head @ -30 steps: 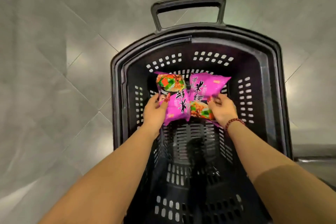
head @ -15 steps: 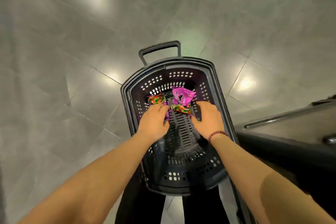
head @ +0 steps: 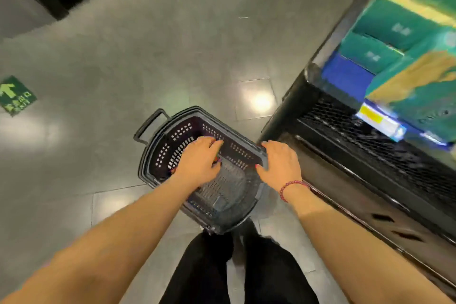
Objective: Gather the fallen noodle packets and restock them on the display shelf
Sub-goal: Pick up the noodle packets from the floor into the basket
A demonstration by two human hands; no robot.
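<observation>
Over the basket (head: 161,155), left hand (head: 197,160) and right hand (head: 278,163).

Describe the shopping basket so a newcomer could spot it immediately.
Find the dark display shelf along the right. On the grey floor tiles by its corner stands the basket: black plastic, walls pierced with small holes, a loop handle at its far left end.

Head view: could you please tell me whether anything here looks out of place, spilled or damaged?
Nothing stands out. The basket stands upright on the floor beside the shelf, and nothing lies spilled around it. The left hand hides much of its contents, and the picture is blurred.
</observation>
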